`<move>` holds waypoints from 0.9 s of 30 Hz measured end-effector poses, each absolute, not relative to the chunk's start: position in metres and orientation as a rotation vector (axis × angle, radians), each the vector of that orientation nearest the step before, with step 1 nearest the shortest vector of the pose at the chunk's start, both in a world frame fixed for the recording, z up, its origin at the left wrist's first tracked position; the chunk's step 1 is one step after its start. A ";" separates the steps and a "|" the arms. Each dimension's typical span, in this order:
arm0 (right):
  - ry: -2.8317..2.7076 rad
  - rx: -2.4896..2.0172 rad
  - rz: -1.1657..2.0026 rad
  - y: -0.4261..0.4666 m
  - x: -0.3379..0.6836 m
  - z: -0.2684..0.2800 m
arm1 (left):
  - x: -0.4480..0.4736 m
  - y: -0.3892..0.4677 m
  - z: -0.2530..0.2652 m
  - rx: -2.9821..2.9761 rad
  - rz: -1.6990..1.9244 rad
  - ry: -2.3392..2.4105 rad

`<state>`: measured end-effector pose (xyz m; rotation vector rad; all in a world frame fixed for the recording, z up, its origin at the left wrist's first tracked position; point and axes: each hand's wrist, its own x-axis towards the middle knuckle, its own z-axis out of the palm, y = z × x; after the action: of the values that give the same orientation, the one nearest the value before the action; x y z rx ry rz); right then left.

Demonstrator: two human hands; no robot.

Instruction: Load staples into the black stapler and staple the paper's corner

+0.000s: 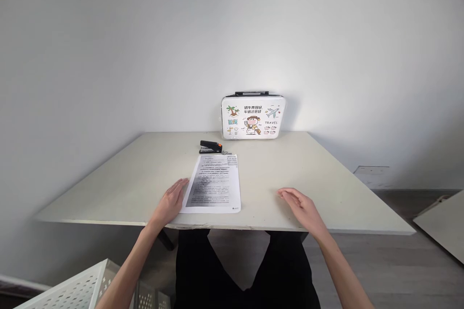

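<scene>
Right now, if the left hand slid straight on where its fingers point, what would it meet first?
Probably the paper: the left hand is beside its left edge, fingers angled toward it. Whether they already touch is hard to tell.

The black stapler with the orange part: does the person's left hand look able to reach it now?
Probably yes: the left hand appears empty, and only the flat white printed paper lies near its path to the stapler.
</scene>
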<state>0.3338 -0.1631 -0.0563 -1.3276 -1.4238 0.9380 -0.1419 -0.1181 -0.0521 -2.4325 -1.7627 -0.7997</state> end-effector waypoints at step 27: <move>-1.470 -1.334 0.927 -0.152 0.337 -0.056 | -0.042 0.117 0.039 -2.370 -0.206 -1.589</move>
<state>0.3368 -0.1523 -0.0560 -1.3340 -1.4702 0.9266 -0.0421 0.1170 0.0391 -2.3702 -1.5886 -0.2060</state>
